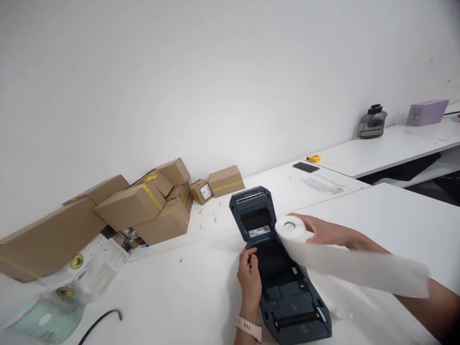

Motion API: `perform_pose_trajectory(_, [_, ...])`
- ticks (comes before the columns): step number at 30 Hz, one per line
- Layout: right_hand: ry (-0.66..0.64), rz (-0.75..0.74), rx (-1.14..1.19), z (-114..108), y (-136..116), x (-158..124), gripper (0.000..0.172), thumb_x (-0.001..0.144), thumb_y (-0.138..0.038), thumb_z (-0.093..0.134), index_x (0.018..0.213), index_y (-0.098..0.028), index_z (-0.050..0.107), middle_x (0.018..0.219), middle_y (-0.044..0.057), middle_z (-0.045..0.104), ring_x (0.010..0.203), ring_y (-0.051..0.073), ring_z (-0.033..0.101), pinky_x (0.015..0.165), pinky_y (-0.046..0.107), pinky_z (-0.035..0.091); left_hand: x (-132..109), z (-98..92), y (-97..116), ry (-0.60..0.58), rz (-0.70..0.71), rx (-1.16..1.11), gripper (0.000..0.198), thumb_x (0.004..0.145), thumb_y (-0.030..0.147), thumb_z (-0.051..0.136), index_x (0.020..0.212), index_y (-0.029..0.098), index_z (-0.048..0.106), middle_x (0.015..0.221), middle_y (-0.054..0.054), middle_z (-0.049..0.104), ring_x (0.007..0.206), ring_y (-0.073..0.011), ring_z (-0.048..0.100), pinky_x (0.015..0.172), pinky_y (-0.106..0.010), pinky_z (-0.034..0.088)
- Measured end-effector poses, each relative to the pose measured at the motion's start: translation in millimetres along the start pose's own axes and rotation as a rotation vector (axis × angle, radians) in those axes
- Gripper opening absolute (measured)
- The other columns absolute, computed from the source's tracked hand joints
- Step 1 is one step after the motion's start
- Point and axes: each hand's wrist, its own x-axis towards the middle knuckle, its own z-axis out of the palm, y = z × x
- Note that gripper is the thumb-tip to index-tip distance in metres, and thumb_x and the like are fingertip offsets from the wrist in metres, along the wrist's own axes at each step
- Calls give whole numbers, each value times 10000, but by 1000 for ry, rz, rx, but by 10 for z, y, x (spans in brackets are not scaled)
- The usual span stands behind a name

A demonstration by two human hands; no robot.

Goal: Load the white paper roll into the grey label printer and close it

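Note:
A dark label printer [283, 302] lies on the white table with its lid [253, 208] swung up, so its black inside and roller show. My left hand [250, 275], with a pale watch band on the wrist, has its fingers curled on the printer's left edge near the hinge. In my right hand [332, 233] is a white label roll [293, 227], held just right of the hinge. A loose strip of the roll trails to the right across my forearm, blurred by motion.
Cardboard boxes [131, 208] are piled at the back left against the wall. A phone [305, 167], a yellow tape measure [314, 158] and a grey jug [373, 123] stand farther right. A black cable [100, 320] and a mint green bag [46, 316] lie at the front left.

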Motion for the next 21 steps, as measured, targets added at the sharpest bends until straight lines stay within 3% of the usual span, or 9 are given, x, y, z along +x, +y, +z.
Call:
perform_pose_trajectory(3, [-237,-48,-135,147,-311,357,619,570,-321,817,1155,-245,631,1123,34,685,1035,289,653,850,344,533,2,-37,-23,-22,32,-72,322,920,370,470,1086,220,703,1236,-82,693,1222,-260,588,1063,-386,431])
perform_pose_trajectory(6, [-308,-34,-326,377,-359,536,641,537,-323,823,1146,-242,637,1092,43,681,958,280,659,787,342,526,4,-59,-60,-30,36,-123,314,910,371,491,1068,213,711,1183,-81,714,1156,-245,620,1015,-353,465])
perform_pose_trajectory(14, [-398,7,-712,743,-40,759,771,497,-382,837,1222,-201,647,1163,131,677,1081,394,629,918,483,472,-2,-8,-80,-4,32,-174,326,926,388,462,1053,195,692,1220,-93,671,1201,-231,583,1055,-331,425])
perform_pose_trajectory(21, [-350,32,-752,939,225,815,788,543,-453,837,1258,-178,653,1285,173,641,1224,431,566,1029,516,414,-19,20,-98,1,52,-182,316,929,391,454,1034,200,682,1212,-102,647,1223,-244,553,1075,-363,402])
